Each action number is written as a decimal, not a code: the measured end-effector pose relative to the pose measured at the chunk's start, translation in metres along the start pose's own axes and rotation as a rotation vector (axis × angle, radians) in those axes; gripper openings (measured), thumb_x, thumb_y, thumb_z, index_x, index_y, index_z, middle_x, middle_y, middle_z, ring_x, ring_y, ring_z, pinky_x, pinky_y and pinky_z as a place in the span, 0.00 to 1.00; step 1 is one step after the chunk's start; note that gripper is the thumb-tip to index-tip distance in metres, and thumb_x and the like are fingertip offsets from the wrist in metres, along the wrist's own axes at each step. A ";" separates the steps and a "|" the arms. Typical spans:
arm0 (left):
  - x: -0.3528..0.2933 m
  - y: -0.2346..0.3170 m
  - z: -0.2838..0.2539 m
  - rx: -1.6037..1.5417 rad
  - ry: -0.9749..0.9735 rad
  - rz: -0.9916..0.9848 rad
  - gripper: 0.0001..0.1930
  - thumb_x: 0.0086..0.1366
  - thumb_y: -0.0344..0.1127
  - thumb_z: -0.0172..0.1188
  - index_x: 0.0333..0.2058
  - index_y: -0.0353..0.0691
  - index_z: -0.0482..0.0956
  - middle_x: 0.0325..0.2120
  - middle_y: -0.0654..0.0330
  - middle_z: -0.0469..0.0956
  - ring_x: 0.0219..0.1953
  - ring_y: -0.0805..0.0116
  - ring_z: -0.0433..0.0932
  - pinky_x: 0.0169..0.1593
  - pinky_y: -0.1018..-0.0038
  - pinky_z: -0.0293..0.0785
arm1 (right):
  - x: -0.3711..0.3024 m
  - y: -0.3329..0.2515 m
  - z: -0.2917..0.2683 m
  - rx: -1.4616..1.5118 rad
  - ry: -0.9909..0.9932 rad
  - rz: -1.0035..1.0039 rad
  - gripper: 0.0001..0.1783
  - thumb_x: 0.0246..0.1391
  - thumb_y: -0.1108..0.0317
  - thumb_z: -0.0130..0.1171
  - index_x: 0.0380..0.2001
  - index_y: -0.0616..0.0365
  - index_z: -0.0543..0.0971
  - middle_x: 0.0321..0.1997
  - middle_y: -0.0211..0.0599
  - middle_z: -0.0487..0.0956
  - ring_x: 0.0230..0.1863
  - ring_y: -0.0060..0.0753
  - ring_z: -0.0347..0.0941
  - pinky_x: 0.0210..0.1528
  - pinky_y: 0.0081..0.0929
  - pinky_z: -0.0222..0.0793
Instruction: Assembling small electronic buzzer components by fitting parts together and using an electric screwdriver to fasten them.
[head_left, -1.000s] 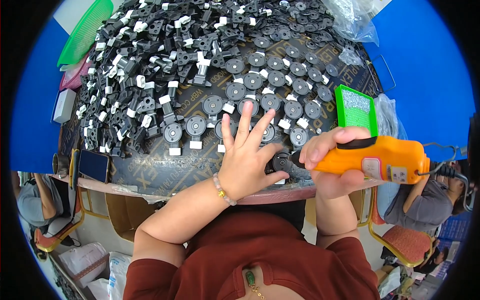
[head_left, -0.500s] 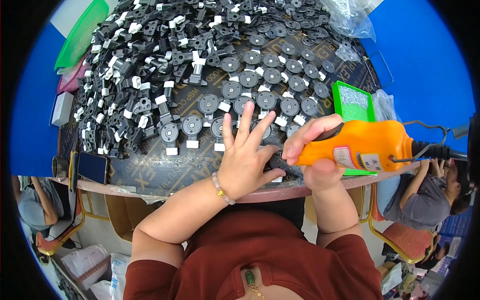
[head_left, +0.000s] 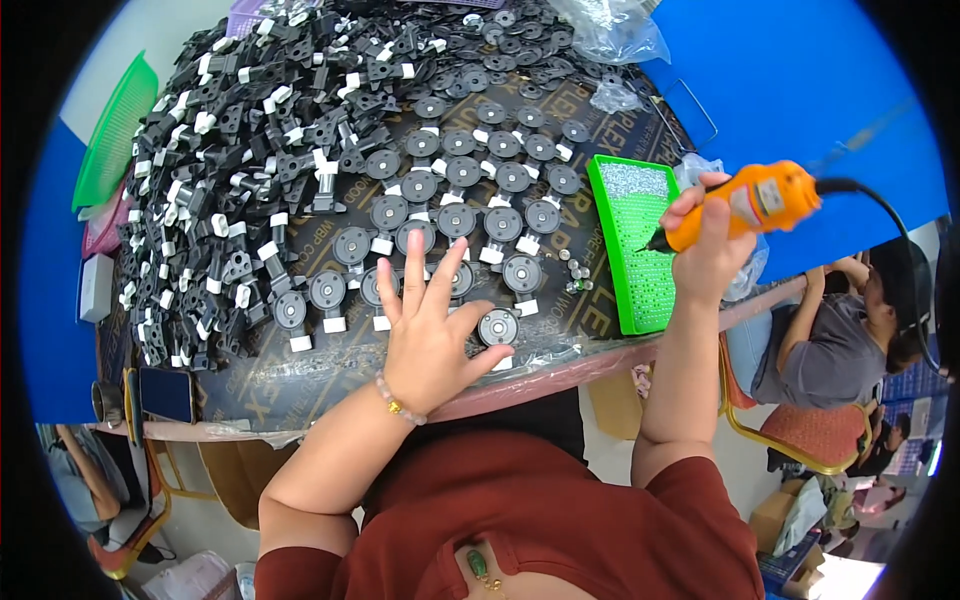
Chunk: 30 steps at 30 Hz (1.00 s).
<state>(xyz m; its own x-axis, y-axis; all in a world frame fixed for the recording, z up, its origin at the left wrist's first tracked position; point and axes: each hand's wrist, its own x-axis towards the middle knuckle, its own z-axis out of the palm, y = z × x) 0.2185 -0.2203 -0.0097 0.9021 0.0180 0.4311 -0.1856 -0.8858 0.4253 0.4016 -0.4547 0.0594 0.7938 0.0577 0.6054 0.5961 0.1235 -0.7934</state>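
Note:
My left hand lies with fingers spread over the front rows of black round-disc parts with white ends. One such disc part sits between its thumb and index finger. My right hand is wrapped round an orange electric screwdriver with a black cord. The screwdriver's dark tip points down left over a green tray. Small silver screws are heaped at the tray's far end, and others stand in its rows of holes. Whether the tip touches a screw I cannot tell.
Black brackets with white ends are heaped at the left; loose discs lie at the back. A few small metal pieces lie beside the tray. A phone rests near the left edge. Clear plastic bags lie far right.
My right hand has moved the screwdriver from the disc part by my left thumb rightward to above the green tray. My left hand stays spread over the parts. The whole view has shifted.

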 end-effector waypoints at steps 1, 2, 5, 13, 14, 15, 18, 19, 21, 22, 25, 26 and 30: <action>0.001 0.001 0.000 0.013 0.006 0.003 0.23 0.43 0.54 0.77 0.35 0.47 0.88 0.69 0.48 0.60 0.74 0.32 0.40 0.69 0.34 0.29 | 0.004 0.007 -0.007 -0.074 0.040 0.033 0.21 0.65 0.56 0.59 0.46 0.64 0.71 0.26 0.37 0.77 0.23 0.27 0.72 0.28 0.24 0.71; 0.002 0.001 -0.001 0.010 0.004 0.007 0.23 0.43 0.54 0.77 0.35 0.47 0.88 0.69 0.48 0.60 0.74 0.32 0.40 0.69 0.34 0.29 | 0.005 0.015 -0.012 -0.077 0.044 0.033 0.21 0.65 0.56 0.59 0.46 0.64 0.71 0.26 0.37 0.77 0.23 0.27 0.72 0.28 0.24 0.71; 0.002 0.001 -0.003 0.041 0.020 0.003 0.23 0.42 0.54 0.77 0.35 0.48 0.88 0.69 0.47 0.59 0.74 0.32 0.42 0.69 0.33 0.29 | 0.004 0.029 -0.021 -0.074 0.049 0.033 0.21 0.65 0.55 0.59 0.46 0.64 0.71 0.26 0.36 0.77 0.23 0.26 0.73 0.29 0.24 0.71; 0.003 0.001 -0.005 0.056 0.017 -0.008 0.23 0.41 0.54 0.77 0.35 0.49 0.88 0.69 0.48 0.58 0.74 0.33 0.42 0.69 0.33 0.29 | 0.003 0.034 -0.021 0.044 0.049 0.027 0.15 0.65 0.62 0.60 0.45 0.62 0.72 0.27 0.34 0.78 0.23 0.22 0.74 0.29 0.19 0.71; 0.003 0.001 -0.005 0.056 0.016 -0.009 0.23 0.41 0.55 0.77 0.35 0.48 0.88 0.69 0.48 0.58 0.74 0.33 0.42 0.69 0.33 0.29 | 0.002 0.034 -0.021 0.046 0.050 0.028 0.15 0.65 0.62 0.60 0.45 0.62 0.72 0.27 0.34 0.78 0.23 0.22 0.74 0.29 0.19 0.71; 0.003 0.001 -0.005 0.058 0.015 -0.009 0.23 0.41 0.55 0.77 0.35 0.48 0.88 0.69 0.48 0.58 0.74 0.33 0.42 0.69 0.33 0.29 | 0.001 0.034 -0.022 0.036 0.064 0.030 0.16 0.65 0.62 0.60 0.45 0.62 0.71 0.27 0.34 0.78 0.23 0.23 0.74 0.29 0.19 0.71; 0.003 0.001 -0.005 0.056 0.008 -0.012 0.24 0.41 0.55 0.76 0.35 0.48 0.88 0.69 0.48 0.58 0.74 0.33 0.42 0.69 0.33 0.29 | 0.000 0.034 -0.022 0.035 0.077 0.024 0.17 0.65 0.61 0.61 0.45 0.63 0.71 0.27 0.34 0.78 0.23 0.23 0.74 0.29 0.19 0.71; 0.003 0.001 -0.005 0.055 0.010 -0.005 0.24 0.42 0.55 0.76 0.35 0.48 0.88 0.70 0.48 0.58 0.74 0.33 0.42 0.69 0.33 0.29 | 0.000 0.035 -0.021 0.042 0.075 0.015 0.17 0.64 0.61 0.61 0.45 0.63 0.71 0.27 0.34 0.78 0.23 0.23 0.74 0.29 0.19 0.71; 0.003 0.001 -0.004 0.055 0.013 0.001 0.24 0.42 0.56 0.76 0.35 0.48 0.88 0.70 0.48 0.58 0.74 0.32 0.42 0.69 0.33 0.29 | 0.001 0.037 -0.022 0.010 0.077 0.006 0.19 0.65 0.57 0.60 0.46 0.63 0.72 0.26 0.35 0.77 0.23 0.24 0.74 0.28 0.21 0.71; 0.002 0.001 -0.005 0.055 0.013 0.003 0.24 0.43 0.56 0.76 0.35 0.48 0.88 0.70 0.48 0.58 0.74 0.32 0.42 0.69 0.33 0.28 | 0.002 0.037 -0.023 -0.024 0.078 -0.003 0.22 0.65 0.54 0.60 0.46 0.64 0.72 0.26 0.36 0.77 0.23 0.26 0.73 0.28 0.23 0.71; 0.002 0.000 -0.004 0.054 0.012 0.005 0.24 0.43 0.56 0.75 0.36 0.48 0.88 0.69 0.48 0.58 0.74 0.32 0.42 0.69 0.33 0.28 | 0.002 0.035 -0.023 -0.025 0.066 0.006 0.22 0.65 0.54 0.60 0.46 0.64 0.72 0.26 0.36 0.77 0.23 0.26 0.73 0.28 0.23 0.71; 0.002 0.000 -0.004 0.051 0.012 0.006 0.24 0.44 0.56 0.75 0.36 0.48 0.88 0.70 0.47 0.58 0.74 0.32 0.42 0.69 0.32 0.28 | 0.002 0.035 -0.023 -0.024 0.065 0.006 0.22 0.65 0.54 0.60 0.46 0.64 0.72 0.26 0.36 0.77 0.23 0.26 0.73 0.28 0.23 0.71; 0.001 -0.001 -0.003 0.059 0.012 0.002 0.24 0.44 0.55 0.76 0.37 0.48 0.88 0.70 0.48 0.58 0.74 0.32 0.41 0.69 0.32 0.28 | 0.002 0.026 -0.024 0.120 0.085 -0.016 0.20 0.64 0.58 0.60 0.46 0.64 0.71 0.26 0.36 0.78 0.23 0.26 0.74 0.29 0.22 0.72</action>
<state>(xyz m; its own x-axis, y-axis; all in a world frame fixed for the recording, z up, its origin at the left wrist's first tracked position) 0.2182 -0.2178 -0.0073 0.8970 0.0210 0.4415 -0.1640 -0.9118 0.3764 0.4214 -0.4747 0.0385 0.7946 -0.0283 0.6065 0.5943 0.2411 -0.7673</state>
